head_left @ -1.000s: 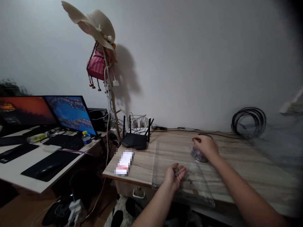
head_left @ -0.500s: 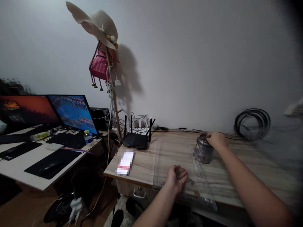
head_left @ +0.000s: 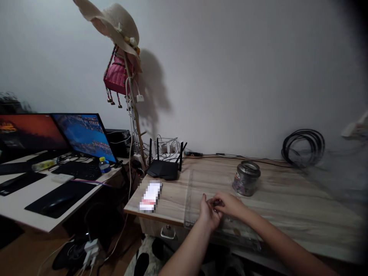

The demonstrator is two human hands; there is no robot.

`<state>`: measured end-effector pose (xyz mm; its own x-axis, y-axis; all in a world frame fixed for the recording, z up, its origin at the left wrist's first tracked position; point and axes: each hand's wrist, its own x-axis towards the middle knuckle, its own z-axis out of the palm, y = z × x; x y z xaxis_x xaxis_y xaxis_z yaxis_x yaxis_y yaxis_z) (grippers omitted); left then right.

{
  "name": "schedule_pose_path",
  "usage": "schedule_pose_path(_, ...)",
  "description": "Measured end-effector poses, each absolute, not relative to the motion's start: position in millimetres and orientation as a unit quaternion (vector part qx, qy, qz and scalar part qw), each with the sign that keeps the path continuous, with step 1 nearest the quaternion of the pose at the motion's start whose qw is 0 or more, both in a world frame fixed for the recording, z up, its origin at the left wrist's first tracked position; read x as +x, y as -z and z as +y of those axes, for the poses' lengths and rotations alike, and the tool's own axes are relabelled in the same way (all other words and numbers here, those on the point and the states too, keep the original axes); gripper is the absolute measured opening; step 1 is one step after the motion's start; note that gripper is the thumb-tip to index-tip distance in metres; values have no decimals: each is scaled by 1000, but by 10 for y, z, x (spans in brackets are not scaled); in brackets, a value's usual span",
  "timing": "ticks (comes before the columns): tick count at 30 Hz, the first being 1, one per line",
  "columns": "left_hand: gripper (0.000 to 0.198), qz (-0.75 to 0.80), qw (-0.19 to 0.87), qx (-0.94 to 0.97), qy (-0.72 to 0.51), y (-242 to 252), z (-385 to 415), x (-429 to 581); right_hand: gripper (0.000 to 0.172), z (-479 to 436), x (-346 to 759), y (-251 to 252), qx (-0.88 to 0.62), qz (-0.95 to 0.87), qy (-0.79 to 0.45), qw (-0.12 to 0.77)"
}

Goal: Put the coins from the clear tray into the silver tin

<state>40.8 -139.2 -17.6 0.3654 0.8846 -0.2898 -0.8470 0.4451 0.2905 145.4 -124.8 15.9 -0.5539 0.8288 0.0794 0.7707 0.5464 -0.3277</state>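
Observation:
Near the front edge of the desk, my left hand is turned palm up and cupped. My right hand reaches over it from the right, its fingertips pinched together at the left palm. Whatever small thing lies between the two hands is too hidden to name. Behind them and to the right, a metal tin can with a printed side stands upright, with an opening in its top. Neither hand touches the can. A clear plastic sheet lies on the desk under and around my hands.
A lit phone lies on the desk's left side, before a black router with antennas. A coiled black cable leans against the wall. Further left, a second desk holds monitors and a small bottle.
My right hand has left the top of the tin can and moved left and toward me to my left palm. The left hand stays palm up; the view has shifted slightly.

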Motion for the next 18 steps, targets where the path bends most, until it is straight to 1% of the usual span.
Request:
schedule_pose_path(2, 38, 210, 827, 47, -519, 186, -1390, 406, 23, -1199, 1484, -190, -464, -873, -108, 105)
schedule_pose_path(4, 40, 223, 829, 50, -510, 202, -1383, 401, 28, -1098, 1582, -311, -484, -864, -66, 120)
schedule_pose_path(6, 45, 239, 831, 56, -500, 217, -1376, 393, 31, -955, 1766, -505, -544, -820, 3, 179)
schedule_pose_path(9, 48, 254, 828, 72, -495, 235, -1367, 383, 35, -684, 2170, -821, -665, -680, 130, 280)
schedule_pose_path(10, 48, 255, 827, 77, -495, 240, -1364, 381, 36, -590, 2309, -900, -706, -633, 154, 278)
schedule_pose_path(12, 49, 257, 825, 82, -496, 246, -1359, 377, 36, -422, 2541, -991, -756, -592, 157, 231)
schedule_pose_path(15, 50, 254, 824, 80, -501, 246, -1357, 373, 31, -263, 2712, -988, -771, -597, 133, 175)
schedule_pose_path(18, 52, 247, 826, 80, -500, 236, -1362, 365, 29, -214, 2728, -942, -774, -597, 134, 166)
